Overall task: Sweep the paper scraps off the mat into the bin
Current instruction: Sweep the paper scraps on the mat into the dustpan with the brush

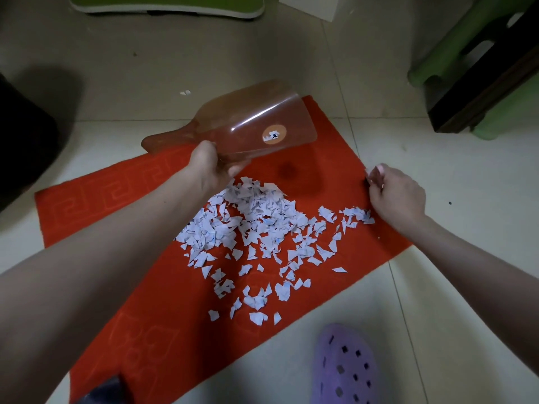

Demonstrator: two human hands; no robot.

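Observation:
A red mat (pixel 140 287) lies on the tiled floor, with several white paper scraps (pixel 256 225) heaped at its middle and spread toward its right edge. My left hand (pixel 213 164) grips a translucent orange scoop (pixel 250 123) by its side wall and holds it tilted above the far part of the mat. My right hand (pixel 396 193) is closed at the mat's right edge, pinching a few pale scraps between its fingertips. A dark bin (pixel 20 141) stands at the left edge of the view, mostly cut off.
A green stool (pixel 466 62) and a dark wooden piece stand at the back right. A green cushion (pixel 166 4) lies at the top. A purple clog (pixel 344 365) sits on the floor near the mat's front edge. Two stray scraps (pixel 185 92) lie beyond the mat.

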